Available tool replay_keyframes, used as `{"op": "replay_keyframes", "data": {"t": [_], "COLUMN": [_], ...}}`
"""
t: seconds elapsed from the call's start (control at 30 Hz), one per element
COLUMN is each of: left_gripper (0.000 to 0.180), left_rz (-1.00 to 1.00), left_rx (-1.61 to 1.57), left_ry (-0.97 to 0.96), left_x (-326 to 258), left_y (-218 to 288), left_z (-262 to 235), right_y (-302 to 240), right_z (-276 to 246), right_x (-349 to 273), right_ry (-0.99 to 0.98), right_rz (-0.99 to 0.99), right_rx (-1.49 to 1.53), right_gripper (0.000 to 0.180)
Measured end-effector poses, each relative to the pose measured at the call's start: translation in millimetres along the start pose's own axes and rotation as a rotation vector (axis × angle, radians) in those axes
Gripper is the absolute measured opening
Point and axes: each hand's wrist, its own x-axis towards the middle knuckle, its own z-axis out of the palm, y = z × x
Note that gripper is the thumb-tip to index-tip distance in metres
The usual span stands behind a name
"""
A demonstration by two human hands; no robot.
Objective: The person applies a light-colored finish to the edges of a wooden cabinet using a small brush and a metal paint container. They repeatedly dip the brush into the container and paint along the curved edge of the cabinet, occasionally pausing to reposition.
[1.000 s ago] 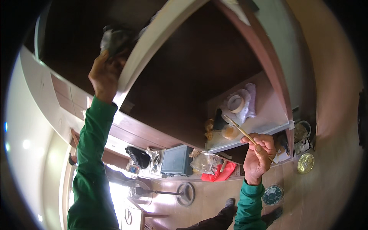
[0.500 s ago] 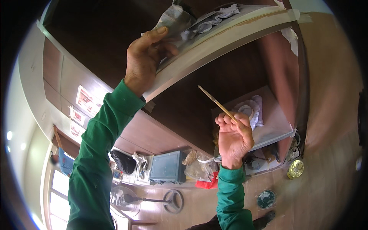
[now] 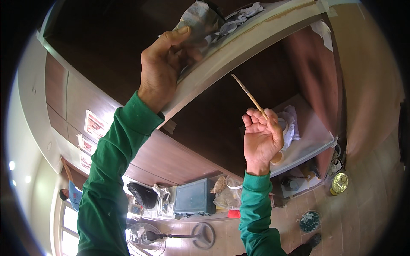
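At the upper middle, my left hand (image 3: 160, 70) is closed on a crumpled grey-white paper-wrapped thing (image 3: 194, 19), its thumb lying along the near side; what is inside the wrapping I cannot make out. This sits over the pale front edge (image 3: 252, 42) of a dark cabinet shelf. To the lower right, my right hand (image 3: 261, 145) pinches a thin, light wooden-handled brush (image 3: 251, 97) between thumb and fingers, palm turned toward me. The brush tip points up and left, in front of the dark lower compartment, apart from the shelf edge.
White rags (image 3: 241, 17) lie on the upper shelf, and a white cloth (image 3: 291, 123) is in the lower compartment. Below are a blue-grey box (image 3: 193, 197), a standing fan (image 3: 145, 235), a yellow-green tin (image 3: 339, 182) and a dark round lid (image 3: 309, 222). Far left, a person (image 3: 73, 194) reaches up.
My right hand and the brush have moved up and slightly right, closer to the shelf edge. My left hand keeps its grip. The view has shifted a little.
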Motion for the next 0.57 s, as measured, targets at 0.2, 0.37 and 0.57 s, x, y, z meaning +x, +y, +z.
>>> {"op": "replay_keyframes", "data": {"t": [0.2, 0.37, 0.57], "left_gripper": [0.044, 0.044, 0.047], "left_rz": [0.015, -0.015, -0.013], "left_rx": [0.013, -0.006, 0.011], "left_ry": [-0.014, 0.013, -0.031], "left_x": [3, 3, 6], "left_y": [-1, 0, -1], "left_z": [-1, -1, -4], "right_y": [0, 3, 2], "right_z": [-1, 0, -2], "right_x": [7, 10, 13], "right_ry": [-0.023, -0.01, -0.022], "right_rz": [-0.013, 0.0, 0.006], "right_rx": [-0.012, -0.008, 0.002], "right_gripper": [0.025, 0.024, 0.026]}}
